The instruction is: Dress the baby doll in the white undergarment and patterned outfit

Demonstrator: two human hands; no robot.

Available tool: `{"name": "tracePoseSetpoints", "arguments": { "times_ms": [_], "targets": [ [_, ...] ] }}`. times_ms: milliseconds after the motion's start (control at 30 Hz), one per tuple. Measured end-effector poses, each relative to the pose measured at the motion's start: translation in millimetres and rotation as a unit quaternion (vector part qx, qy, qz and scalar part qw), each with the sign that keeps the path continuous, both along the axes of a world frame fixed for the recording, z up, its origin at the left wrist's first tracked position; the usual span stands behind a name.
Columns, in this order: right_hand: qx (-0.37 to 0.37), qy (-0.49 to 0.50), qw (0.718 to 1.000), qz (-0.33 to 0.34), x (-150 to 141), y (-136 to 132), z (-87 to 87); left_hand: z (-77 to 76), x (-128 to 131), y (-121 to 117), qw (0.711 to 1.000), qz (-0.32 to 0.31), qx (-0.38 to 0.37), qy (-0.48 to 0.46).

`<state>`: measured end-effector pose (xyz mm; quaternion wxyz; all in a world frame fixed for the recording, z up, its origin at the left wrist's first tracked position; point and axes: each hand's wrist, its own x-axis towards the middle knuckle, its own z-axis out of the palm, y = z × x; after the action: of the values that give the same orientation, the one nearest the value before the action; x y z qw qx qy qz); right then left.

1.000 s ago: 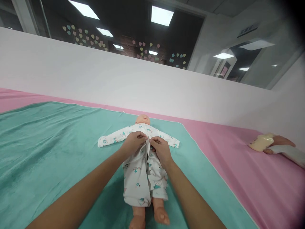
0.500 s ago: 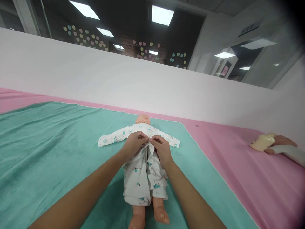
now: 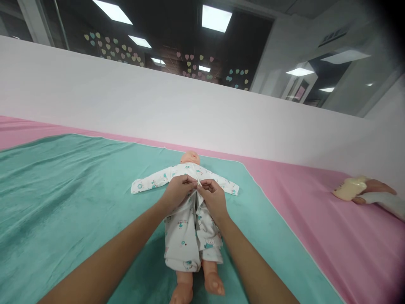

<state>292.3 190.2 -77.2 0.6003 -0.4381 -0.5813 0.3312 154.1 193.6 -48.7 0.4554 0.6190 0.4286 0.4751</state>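
Note:
A baby doll (image 3: 190, 158) lies on its back, its head away from me and its bare feet toward me. It wears a white printed baby outfit (image 3: 181, 240) with long sleeves spread out to both sides. Over the doll's belly my left hand (image 3: 179, 190) pinches the front of the outfit between thumb and fingers. Close against it, my right hand (image 3: 213, 195) pinches the same front edge from the other side. The fingertips of both hands nearly meet. Whatever small fastening may lie between them is too small to make out.
Under the doll is a wrinkled green blanket (image 3: 95, 202) on a pink sheet (image 3: 303, 202). A white wall (image 3: 158, 109) with a window above stands behind. At the far right lies part of another doll (image 3: 379, 188) with a yellowish item (image 3: 349, 188) beside it.
Both hands stay at the outfit's front. The right hand's fingers have shifted slightly at the pinched fabric; the doll has not visibly moved.

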Motion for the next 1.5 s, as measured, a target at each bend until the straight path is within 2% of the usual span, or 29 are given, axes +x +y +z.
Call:
{"name": "tracePoseSetpoints", "arguments": {
  "times_ms": [233, 400, 667, 1000, 1133, 1267, 1400, 1500],
  "targets": [
    [0.027, -0.095, 0.993, -0.061, -3.3, -9.1, 0.2, -3.4, -0.8, -1.0, 0.999, 0.027, 0.006, 0.021],
    [0.047, -0.079, 0.995, -0.047, -2.6, -15.3, -2.7, 2.8, -2.0, -4.5, 1.0, 0.004, -0.005, 0.02],
    [0.114, -0.112, 0.987, -0.033, -1.7, -16.1, -5.2, 1.2, 1.5, 0.2, 0.994, 0.054, 0.011, 0.092],
    [0.115, -0.162, 0.98, -0.03, -1.7, -19.3, -4.6, 3.5, 3.3, -0.9, 0.988, 0.091, 0.032, 0.12],
    [0.085, -0.125, 0.988, -0.028, -1.8, -17.3, -6.6, -0.8, 2.9, -0.3, 0.992, 0.083, 0.04, 0.088],
    [0.029, -0.073, 0.997, -0.015, -0.9, -13.6, -7.6, -6.3, -0.1, 1.6, 0.999, 0.034, 0.015, 0.008],
    [0.079, -0.14, 0.987, -0.028, -1.1, -15.1, -5.1, -8.5, -1.9, 0.7, 0.998, -0.013, -0.008, -0.063],
    [0.12, -0.198, 0.971, -0.056, -2.5, -18.3, -3.4, -8.8, -2.5, -1.1, 0.996, -0.015, -0.012, -0.093]
  ]
}}
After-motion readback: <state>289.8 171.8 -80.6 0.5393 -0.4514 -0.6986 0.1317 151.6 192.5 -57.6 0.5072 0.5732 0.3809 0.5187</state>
